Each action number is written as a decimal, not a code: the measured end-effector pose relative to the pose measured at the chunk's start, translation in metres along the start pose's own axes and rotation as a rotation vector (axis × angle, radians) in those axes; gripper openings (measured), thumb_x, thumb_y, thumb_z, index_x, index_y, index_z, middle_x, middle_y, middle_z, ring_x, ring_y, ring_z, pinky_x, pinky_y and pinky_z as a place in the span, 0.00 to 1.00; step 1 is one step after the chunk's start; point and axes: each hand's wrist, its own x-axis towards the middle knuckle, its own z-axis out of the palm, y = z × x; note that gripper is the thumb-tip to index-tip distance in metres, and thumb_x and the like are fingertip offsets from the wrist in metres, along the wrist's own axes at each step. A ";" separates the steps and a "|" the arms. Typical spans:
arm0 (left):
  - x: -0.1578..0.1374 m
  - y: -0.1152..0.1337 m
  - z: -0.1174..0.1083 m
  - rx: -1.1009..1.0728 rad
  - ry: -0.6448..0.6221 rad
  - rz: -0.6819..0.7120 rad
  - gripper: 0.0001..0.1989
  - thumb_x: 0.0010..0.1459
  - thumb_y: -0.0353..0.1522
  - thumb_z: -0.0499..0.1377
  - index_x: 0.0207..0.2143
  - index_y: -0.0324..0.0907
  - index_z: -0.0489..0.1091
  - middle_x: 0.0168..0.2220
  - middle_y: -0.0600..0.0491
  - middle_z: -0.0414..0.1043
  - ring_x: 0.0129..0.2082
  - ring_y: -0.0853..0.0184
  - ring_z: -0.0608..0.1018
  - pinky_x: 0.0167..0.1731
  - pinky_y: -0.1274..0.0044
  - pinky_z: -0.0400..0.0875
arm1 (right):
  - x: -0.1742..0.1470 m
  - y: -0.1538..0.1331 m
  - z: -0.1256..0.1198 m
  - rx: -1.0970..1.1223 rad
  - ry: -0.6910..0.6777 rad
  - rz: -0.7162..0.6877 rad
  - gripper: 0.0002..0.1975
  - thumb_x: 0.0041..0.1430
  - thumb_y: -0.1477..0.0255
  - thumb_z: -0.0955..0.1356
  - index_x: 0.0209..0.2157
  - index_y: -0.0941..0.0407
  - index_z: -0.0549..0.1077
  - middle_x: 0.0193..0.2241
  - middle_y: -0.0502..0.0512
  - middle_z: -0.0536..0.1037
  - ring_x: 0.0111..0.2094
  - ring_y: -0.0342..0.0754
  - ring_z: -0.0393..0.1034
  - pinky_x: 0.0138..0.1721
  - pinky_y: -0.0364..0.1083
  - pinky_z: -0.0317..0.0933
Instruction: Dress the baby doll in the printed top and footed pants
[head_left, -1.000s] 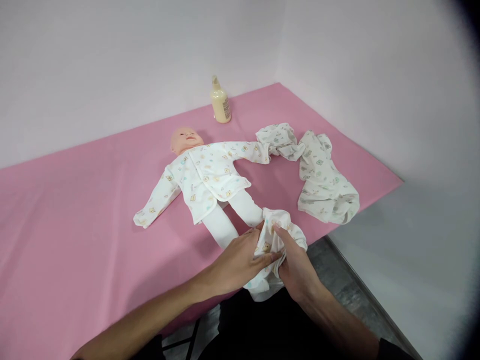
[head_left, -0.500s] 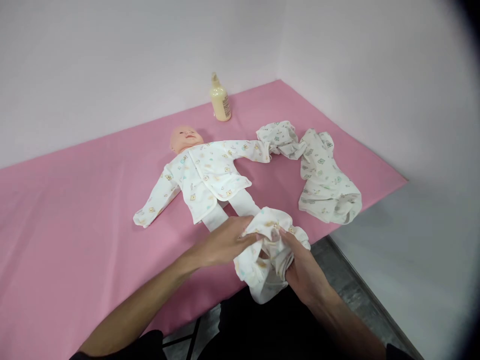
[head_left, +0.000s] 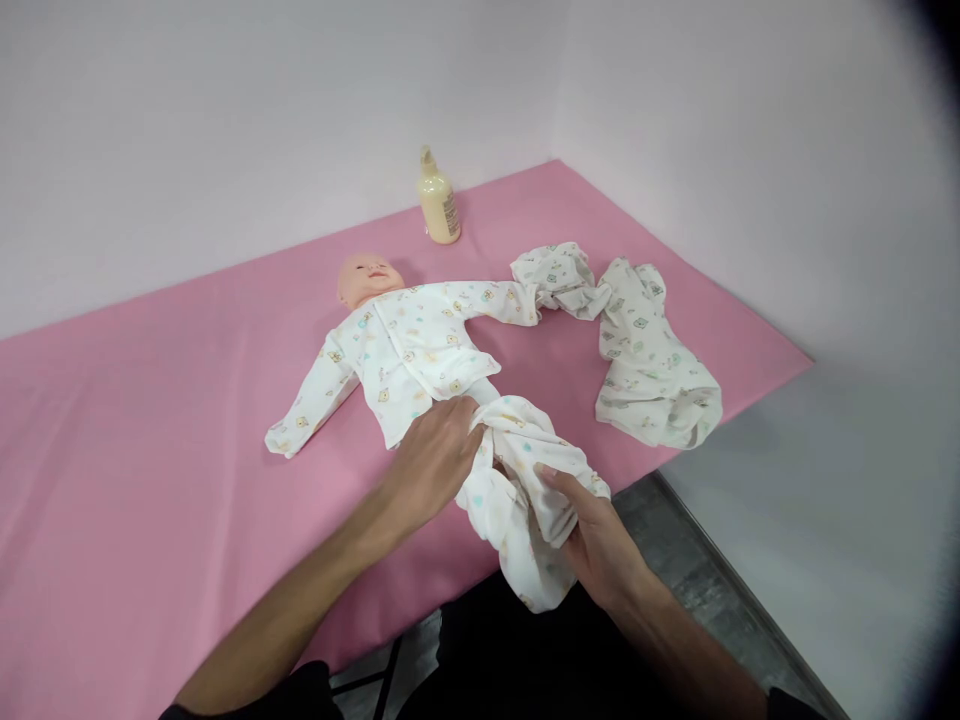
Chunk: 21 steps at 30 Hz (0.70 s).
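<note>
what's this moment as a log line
left hand: holds patterned garment | right hand: holds same garment | doll: lies on pink table

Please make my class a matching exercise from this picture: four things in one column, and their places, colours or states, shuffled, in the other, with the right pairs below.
Things
1. Pump bottle
2. Doll's head
3. Patterned garment nearest the camera
4. Table cover

Places, colours or states
A. Gripped by the left hand and the right hand
B. Pink all over, spread beneath the other things
C. Bare and face up, beyond the jacket
D. Standing upright near the back wall

Right pairs
1-D, 2-C, 3-A, 4-B
</note>
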 end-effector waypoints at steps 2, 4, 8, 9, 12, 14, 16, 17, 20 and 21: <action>0.003 -0.001 -0.001 0.016 0.016 -0.012 0.12 0.69 0.35 0.44 0.34 0.42 0.63 0.33 0.52 0.69 0.33 0.64 0.71 0.32 0.71 0.64 | -0.001 0.000 0.002 0.005 0.006 -0.010 0.27 0.55 0.67 0.74 0.56 0.56 0.73 0.48 0.57 0.80 0.52 0.57 0.74 0.52 0.51 0.70; 0.005 -0.002 0.000 0.041 0.019 -0.002 0.12 0.68 0.34 0.45 0.33 0.42 0.62 0.32 0.52 0.69 0.33 0.63 0.71 0.32 0.71 0.64 | -0.003 0.000 0.000 -0.002 0.010 -0.013 0.28 0.54 0.67 0.75 0.57 0.55 0.72 0.48 0.56 0.80 0.52 0.55 0.74 0.51 0.51 0.70; 0.008 -0.006 -0.002 0.076 -0.012 0.043 0.11 0.68 0.33 0.44 0.32 0.42 0.61 0.32 0.52 0.68 0.33 0.63 0.71 0.34 0.71 0.65 | -0.010 0.002 -0.017 -0.041 -0.053 0.022 0.28 0.55 0.68 0.75 0.58 0.53 0.72 0.51 0.56 0.79 0.52 0.55 0.73 0.53 0.51 0.68; 0.008 -0.007 -0.003 0.080 -0.033 0.059 0.11 0.68 0.32 0.44 0.32 0.42 0.61 0.32 0.52 0.68 0.34 0.63 0.71 0.34 0.70 0.65 | -0.012 0.002 -0.022 -0.048 -0.067 0.029 0.28 0.55 0.68 0.74 0.58 0.53 0.72 0.51 0.56 0.79 0.53 0.55 0.73 0.54 0.52 0.67; 0.010 -0.012 -0.010 0.084 -0.103 0.083 0.11 0.67 0.32 0.44 0.33 0.42 0.62 0.33 0.51 0.67 0.34 0.63 0.70 0.34 0.70 0.65 | -0.018 0.001 -0.036 -0.050 -0.071 0.037 0.26 0.56 0.69 0.74 0.57 0.54 0.72 0.49 0.57 0.80 0.53 0.55 0.73 0.55 0.53 0.65; 0.011 -0.015 -0.013 0.073 -0.129 0.097 0.12 0.67 0.33 0.44 0.34 0.42 0.63 0.33 0.51 0.68 0.35 0.62 0.71 0.34 0.70 0.65 | -0.019 0.000 -0.040 -0.040 -0.065 0.044 0.25 0.57 0.69 0.73 0.57 0.55 0.72 0.48 0.57 0.80 0.53 0.55 0.73 0.56 0.54 0.64; 0.011 -0.017 -0.014 0.049 -0.140 0.116 0.12 0.68 0.34 0.44 0.36 0.42 0.64 0.35 0.51 0.68 0.37 0.62 0.71 0.36 0.70 0.66 | -0.018 0.000 -0.039 -0.028 -0.061 0.047 0.24 0.58 0.68 0.73 0.56 0.55 0.72 0.49 0.57 0.80 0.53 0.55 0.72 0.56 0.54 0.65; 0.010 -0.016 -0.014 0.035 -0.145 0.123 0.13 0.68 0.34 0.44 0.37 0.42 0.65 0.35 0.51 0.69 0.38 0.62 0.71 0.37 0.70 0.66 | -0.017 0.000 -0.037 -0.025 -0.055 0.049 0.24 0.58 0.68 0.73 0.56 0.55 0.73 0.49 0.57 0.80 0.53 0.56 0.73 0.55 0.54 0.65; 0.007 -0.011 -0.012 -0.015 -0.150 0.141 0.13 0.69 0.37 0.45 0.42 0.43 0.66 0.39 0.51 0.71 0.41 0.62 0.72 0.40 0.69 0.67 | -0.009 0.000 -0.029 -0.026 -0.040 0.048 0.22 0.58 0.67 0.73 0.54 0.56 0.74 0.47 0.58 0.80 0.51 0.56 0.74 0.53 0.54 0.67; 0.006 -0.009 -0.010 -0.034 -0.152 0.144 0.13 0.68 0.39 0.46 0.43 0.43 0.66 0.40 0.52 0.71 0.41 0.62 0.72 0.40 0.70 0.66 | -0.005 0.000 -0.026 -0.029 -0.041 0.045 0.21 0.58 0.67 0.73 0.52 0.57 0.75 0.47 0.58 0.81 0.50 0.55 0.74 0.53 0.53 0.68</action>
